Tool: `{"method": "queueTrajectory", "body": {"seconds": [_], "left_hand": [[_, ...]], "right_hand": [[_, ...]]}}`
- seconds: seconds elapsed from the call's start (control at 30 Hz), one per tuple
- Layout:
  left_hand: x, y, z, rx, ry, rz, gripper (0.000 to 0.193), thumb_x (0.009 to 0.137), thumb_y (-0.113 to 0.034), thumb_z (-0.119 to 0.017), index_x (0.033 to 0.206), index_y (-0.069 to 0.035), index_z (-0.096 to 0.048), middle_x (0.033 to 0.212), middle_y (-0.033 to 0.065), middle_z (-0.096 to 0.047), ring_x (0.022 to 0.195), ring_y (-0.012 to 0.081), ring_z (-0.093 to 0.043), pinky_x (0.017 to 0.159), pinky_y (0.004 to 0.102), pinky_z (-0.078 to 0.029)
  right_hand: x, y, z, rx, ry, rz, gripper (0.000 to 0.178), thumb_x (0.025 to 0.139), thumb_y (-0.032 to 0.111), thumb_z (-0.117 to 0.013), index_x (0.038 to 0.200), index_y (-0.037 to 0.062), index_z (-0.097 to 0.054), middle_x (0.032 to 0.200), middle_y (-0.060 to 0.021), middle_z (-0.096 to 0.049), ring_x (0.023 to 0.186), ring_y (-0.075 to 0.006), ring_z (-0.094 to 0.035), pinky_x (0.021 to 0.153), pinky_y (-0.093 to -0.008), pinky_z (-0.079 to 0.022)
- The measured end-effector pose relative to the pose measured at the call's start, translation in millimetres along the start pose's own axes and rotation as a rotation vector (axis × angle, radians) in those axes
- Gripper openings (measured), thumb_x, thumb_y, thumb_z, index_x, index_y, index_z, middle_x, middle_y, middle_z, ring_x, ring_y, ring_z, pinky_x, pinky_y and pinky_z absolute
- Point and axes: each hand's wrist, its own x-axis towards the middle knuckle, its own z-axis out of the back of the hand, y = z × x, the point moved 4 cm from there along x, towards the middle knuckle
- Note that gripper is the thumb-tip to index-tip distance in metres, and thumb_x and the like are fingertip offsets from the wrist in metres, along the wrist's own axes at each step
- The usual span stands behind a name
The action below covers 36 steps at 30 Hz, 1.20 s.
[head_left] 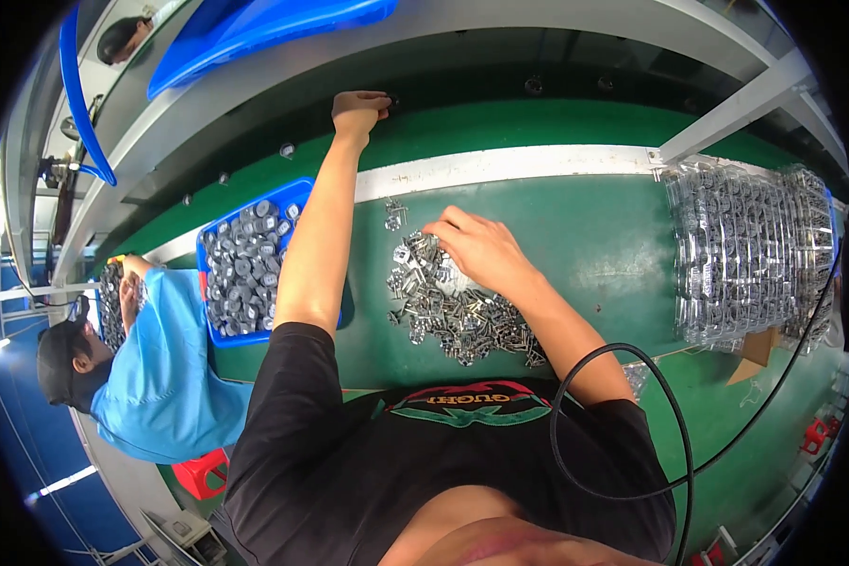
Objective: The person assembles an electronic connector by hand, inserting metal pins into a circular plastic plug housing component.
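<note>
Stretched far forward over the green conveyor belt, my left hand (359,111) is closed in a pinch at a small dark round part (393,100). My right hand (481,249) reaches into a loose pile of small metal parts (462,321), shiny pieces with pin-like stems. Its fingers are bent together at the pile's far edge, and what they grip, if anything, is hidden. A few similar metal pieces (395,215) lie apart, just beyond the pile on the green tabletop (613,245).
Left of my left arm stands a blue bin (204,283) full of grey round parts. Stacked clear plastic trays (731,255) fill the right side. A co-worker in blue (165,368) works at the left. Several small parts sit along the belt (575,118). A black cable (684,443) loops near my right arm.
</note>
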Motion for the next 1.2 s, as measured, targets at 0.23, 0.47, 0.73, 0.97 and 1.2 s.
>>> {"method": "queueTrajectory", "body": {"seconds": [0.23,0.47,0.73,0.97,1.2], "left_hand": [[-19,-27,14,0.177,0.009,0.046,0.021,0.082,-0.017,-0.074,0.097,-0.003,-0.075,0.080,0.0083,-0.071,0.063,0.0158,-0.066,0.060,0.0275,-0.056],[-18,-2,125,1.177,-0.163,-0.193,0.035,0.080,-0.029,-0.071,0.112,-0.015,-0.071,0.112,0.0117,-0.070,0.104,0.0295,-0.067,0.091,0.0399,-0.052],[-100,-58,77,0.558,-0.073,-0.203,0.031,0.078,-0.014,-0.074,0.107,-0.004,-0.073,0.096,0.0144,-0.074,0.089,0.0222,-0.071,0.085,0.0314,-0.053],[-199,-51,16,-0.453,0.259,0.188,0.026,0.091,-0.001,-0.063,0.116,0.009,-0.064,0.103,0.0165,-0.070,0.086,0.0231,-0.070,0.080,0.0305,-0.059],[-246,-43,-14,-0.626,0.502,0.194,0.048,0.078,0.013,-0.071,0.124,0.003,-0.062,0.103,0.0103,-0.069,0.086,0.0111,-0.067,0.079,0.0244,-0.055]], "right_hand": [[-7,-10,10,0.020,-0.049,0.005,0.017,0.083,0.008,-0.065,0.100,0.0095,-0.063,0.094,-0.0077,-0.059,0.091,-0.0291,-0.063,0.076,-0.0427,-0.053],[-9,-12,27,0.268,-0.020,-0.076,0.013,0.083,0.005,-0.067,0.096,0.0044,-0.068,0.101,-0.0089,-0.065,0.093,-0.0282,-0.063,0.080,-0.0375,-0.051],[-17,-25,26,1.182,-0.162,-0.398,0.013,0.089,0.005,-0.067,0.101,0.0008,-0.066,0.094,-0.0053,-0.065,0.082,-0.0167,-0.065,0.079,-0.0297,-0.051],[-14,-19,27,1.407,-0.153,-0.365,0.018,0.091,-0.001,-0.063,0.108,-0.0040,-0.065,0.093,-0.0104,-0.069,0.092,-0.0206,-0.069,0.074,-0.0265,-0.053],[-13,-10,40,1.012,-0.460,-0.232,0.011,0.085,-0.001,-0.070,0.096,-0.0034,-0.069,0.093,-0.0065,-0.068,0.080,-0.0144,-0.067,0.068,-0.0253,-0.053]]}}
